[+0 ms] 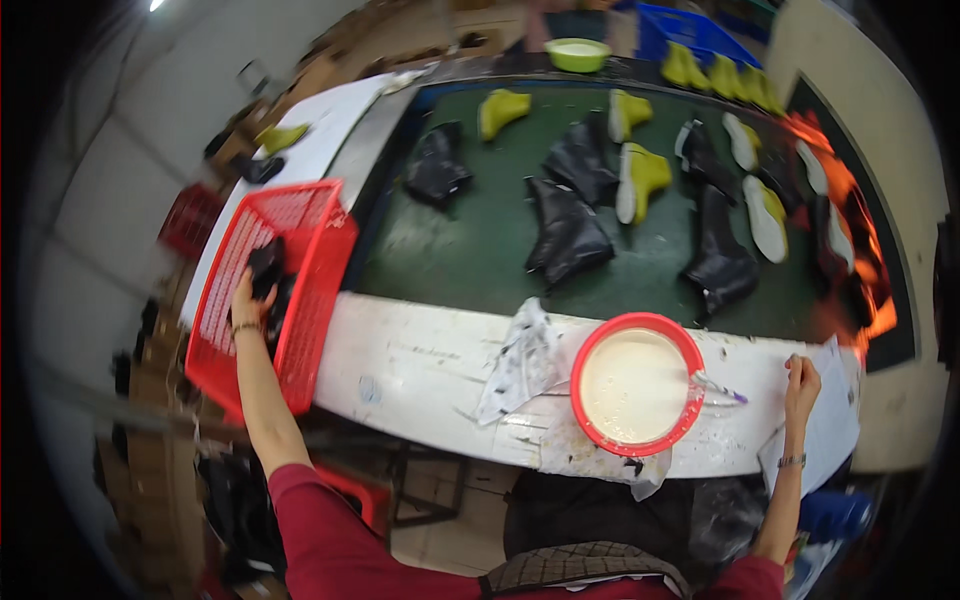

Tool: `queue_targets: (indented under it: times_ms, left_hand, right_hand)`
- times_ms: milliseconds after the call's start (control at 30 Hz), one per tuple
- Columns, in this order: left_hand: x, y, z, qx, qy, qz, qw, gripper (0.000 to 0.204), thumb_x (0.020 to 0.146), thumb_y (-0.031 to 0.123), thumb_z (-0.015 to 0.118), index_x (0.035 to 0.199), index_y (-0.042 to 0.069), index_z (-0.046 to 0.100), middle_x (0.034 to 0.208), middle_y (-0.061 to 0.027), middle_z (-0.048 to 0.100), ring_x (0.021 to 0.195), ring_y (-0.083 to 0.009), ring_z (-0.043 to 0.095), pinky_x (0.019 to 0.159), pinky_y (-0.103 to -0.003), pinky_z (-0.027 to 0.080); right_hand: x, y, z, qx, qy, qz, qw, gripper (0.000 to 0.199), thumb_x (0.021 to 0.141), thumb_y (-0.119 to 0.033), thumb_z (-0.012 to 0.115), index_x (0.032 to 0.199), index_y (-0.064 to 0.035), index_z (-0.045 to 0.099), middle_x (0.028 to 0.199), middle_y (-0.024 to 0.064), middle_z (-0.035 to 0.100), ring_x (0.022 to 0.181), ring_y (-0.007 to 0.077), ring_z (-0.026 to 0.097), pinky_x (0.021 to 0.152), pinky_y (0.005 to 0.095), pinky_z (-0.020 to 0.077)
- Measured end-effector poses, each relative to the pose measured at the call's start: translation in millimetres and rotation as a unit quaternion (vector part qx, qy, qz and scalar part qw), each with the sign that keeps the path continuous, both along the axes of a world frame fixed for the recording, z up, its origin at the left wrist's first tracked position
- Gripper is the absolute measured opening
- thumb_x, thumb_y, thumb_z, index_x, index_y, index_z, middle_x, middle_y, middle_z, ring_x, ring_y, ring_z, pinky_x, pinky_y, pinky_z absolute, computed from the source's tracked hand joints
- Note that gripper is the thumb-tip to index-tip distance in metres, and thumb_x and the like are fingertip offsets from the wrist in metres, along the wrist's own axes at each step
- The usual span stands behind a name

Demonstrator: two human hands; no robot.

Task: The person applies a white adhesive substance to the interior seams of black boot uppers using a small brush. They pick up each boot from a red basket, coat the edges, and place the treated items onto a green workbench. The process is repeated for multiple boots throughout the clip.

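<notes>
My left hand (pixel 247 306) reaches into a red plastic basket (pixel 324 290) on the left, its fingers closed around a black shoe upper (pixel 266 262). More dark pieces lie under that hand, mostly hidden by it. On the right, my right hand (pixel 802 388) hovers over white paper (pixel 825 425) with curled fingers pressed together; whether anything small is between them does not show. Left of it, a red bucket (pixel 578 385) of cream-coloured liquid stands on the white ledge (pixel 400 350). A brush (pixel 725 388) with a white and purple handle leans over the bucket's rim.
Beyond the ledge, a green conveyor belt (pixel 440 255) carries black boot uppers (pixel 565 235) and yellow shoe lasts (pixel 645 180), some with white soles. An orange glow (pixel 880 300) lights its right end. A stained cloth (pixel 522 360) lies beside the bucket. A green bowl (pixel 578 55) stands at the back.
</notes>
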State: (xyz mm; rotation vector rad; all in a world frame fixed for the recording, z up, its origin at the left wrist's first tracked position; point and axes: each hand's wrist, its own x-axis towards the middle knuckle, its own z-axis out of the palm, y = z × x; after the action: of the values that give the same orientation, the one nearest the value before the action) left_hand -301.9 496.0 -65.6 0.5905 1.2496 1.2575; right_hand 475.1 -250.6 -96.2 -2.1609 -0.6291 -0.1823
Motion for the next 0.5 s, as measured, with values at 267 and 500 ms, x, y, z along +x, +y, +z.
queue_targets:
  times_ms: [267,500]
  left_hand:
    - [-42,46,18,-0.012,0.086,-0.078,0.993,0.04,0.099,0.05,0.058,0.13,0.025,0.065,0.13,0.0003,0.069,0.124,-0.0237,0.059,0.082,-0.046,0.057]
    - [-7,42,9,0.038,0.188,0.183,0.964,0.028,0.087,0.008,0.069,0.115,0.006,0.064,0.092,-0.0074,0.067,0.083,-0.0233,0.063,0.068,-0.035,0.056]
  right_hand:
    - [-28,-57,7,0.021,0.086,-0.107,0.99,0.051,0.099,-0.025,0.068,0.057,-0.004,0.049,0.059,-0.004,0.042,0.058,0.0061,0.036,0.052,0.0292,0.027]
    - [-74,-3,16,0.082,0.067,-0.021,0.994,0.012,0.087,-0.01,0.077,0.086,-0.0009,0.069,0.081,0.0016,0.061,0.075,0.0081,0.054,0.067,0.0253,0.0416]
